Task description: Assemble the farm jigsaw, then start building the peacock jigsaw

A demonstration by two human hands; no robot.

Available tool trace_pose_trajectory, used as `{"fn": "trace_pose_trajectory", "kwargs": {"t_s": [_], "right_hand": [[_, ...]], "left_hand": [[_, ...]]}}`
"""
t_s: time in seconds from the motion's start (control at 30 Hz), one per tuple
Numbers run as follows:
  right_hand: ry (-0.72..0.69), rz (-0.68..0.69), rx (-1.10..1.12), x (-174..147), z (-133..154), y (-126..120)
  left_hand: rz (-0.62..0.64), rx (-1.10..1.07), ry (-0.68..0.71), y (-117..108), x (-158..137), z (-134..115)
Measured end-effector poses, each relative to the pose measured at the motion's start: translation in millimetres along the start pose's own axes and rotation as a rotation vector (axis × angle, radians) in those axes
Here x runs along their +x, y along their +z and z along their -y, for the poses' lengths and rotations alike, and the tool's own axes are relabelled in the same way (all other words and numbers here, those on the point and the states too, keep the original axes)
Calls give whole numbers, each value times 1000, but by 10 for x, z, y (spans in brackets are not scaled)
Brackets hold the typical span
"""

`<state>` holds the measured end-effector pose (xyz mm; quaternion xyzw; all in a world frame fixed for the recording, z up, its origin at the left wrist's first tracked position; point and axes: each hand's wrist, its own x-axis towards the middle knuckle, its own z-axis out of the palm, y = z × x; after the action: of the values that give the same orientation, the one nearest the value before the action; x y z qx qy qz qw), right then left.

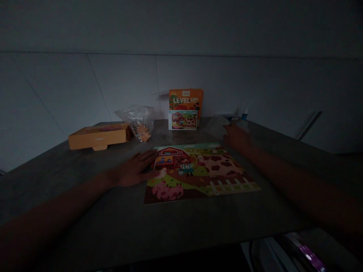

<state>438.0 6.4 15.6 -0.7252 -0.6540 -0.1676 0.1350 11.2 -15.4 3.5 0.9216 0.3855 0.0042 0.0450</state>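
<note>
The farm picture board [195, 177] lies flat on the surface [181, 230] in front of you, showing a red barn, pigs, a spotted cow and a white fence. Your left hand [138, 166] is at its nine o'clock, palm down with fingers spread at the board's left edge; that grip is loose, with nothing clasped in it. Your right hand [236, 138] is between one and two o'clock, just past the board's upper right corner and near some clear plastic [215, 124]; the view is too dark to tell whether that grip is closed on anything. Farther out, close to twelve o'clock, a small card [183, 120] with a similar farm scene stands upright in front of an orange package [185, 99] marked "LEVEL UP!". Between ten and eleven o'clock sits a transparent bag [140, 121] with orange contents, and the orange box [99, 138] is beside it, toward nine o'clock. Between one and two o'clock, beyond your right hand, is a small blue bottle [244, 114]
</note>
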Motion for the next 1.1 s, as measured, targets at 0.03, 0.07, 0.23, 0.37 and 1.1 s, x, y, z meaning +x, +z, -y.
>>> {"fn": "trace_pose_trajectory", "kwargs": {"t_s": [0.03, 0.07, 0.23, 0.37, 1.1], "right_hand": [[47, 24, -12, 16, -90, 20], [87, 88, -25, 31, -171, 44], [89, 195, -32, 60, -314, 117], [2, 109, -34, -13, -115, 13], [-1014, -347, 603, -723, 962, -467]], "left_hand": [[-1, 1, 8, -2, -2, 5], [3, 3, 13, -5, -6, 7], [19, 10, 19, -13, -45, -4], [-60, -13, 57, 14, -72, -3], [-968, -22, 573, -266, -229, -441]]}}
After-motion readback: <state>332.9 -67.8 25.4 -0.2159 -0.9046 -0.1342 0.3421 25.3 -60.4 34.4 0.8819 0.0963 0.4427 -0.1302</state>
